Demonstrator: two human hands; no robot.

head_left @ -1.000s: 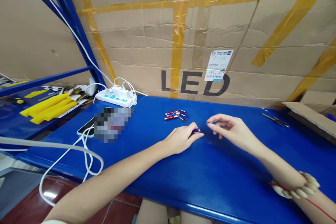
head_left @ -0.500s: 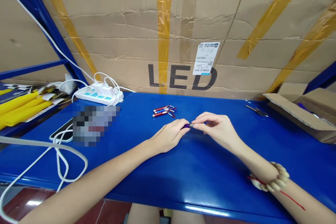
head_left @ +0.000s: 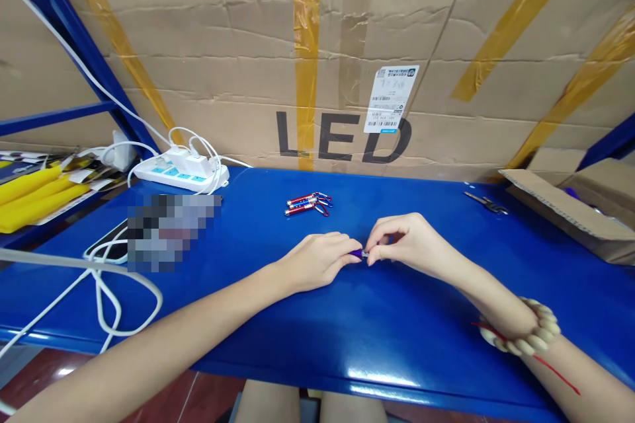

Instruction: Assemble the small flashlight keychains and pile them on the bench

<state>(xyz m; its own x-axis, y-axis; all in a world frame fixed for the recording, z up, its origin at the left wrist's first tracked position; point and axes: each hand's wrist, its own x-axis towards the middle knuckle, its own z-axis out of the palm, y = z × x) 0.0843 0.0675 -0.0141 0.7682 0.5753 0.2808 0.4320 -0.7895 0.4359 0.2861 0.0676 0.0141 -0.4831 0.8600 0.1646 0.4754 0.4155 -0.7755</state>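
My left hand [head_left: 317,259] and my right hand [head_left: 404,244] meet at the middle of the blue table [head_left: 347,330]. Between their fingertips is a small purple keychain flashlight [head_left: 358,253]. The left fingers are closed round its body, most of which they hide. The right thumb and forefinger pinch its silver end. Both hands rest low on the table top. A beaded bracelet [head_left: 526,337] sits on my right wrist. A few red and blue keychain flashlights [head_left: 307,203] lie in a small heap further back on the table.
A white power strip [head_left: 181,175] with plugs and white cables stands at the back left. A phone [head_left: 106,250] lies near the left edge. Small pliers [head_left: 486,203] lie at the back right, beside an open cardboard box [head_left: 575,215]. A taped cardboard wall [head_left: 347,66] closes the back.
My right hand, apart from the left a second ago, has come in and pinched the flashlight's end. Both hands have sunk closer to the table top.
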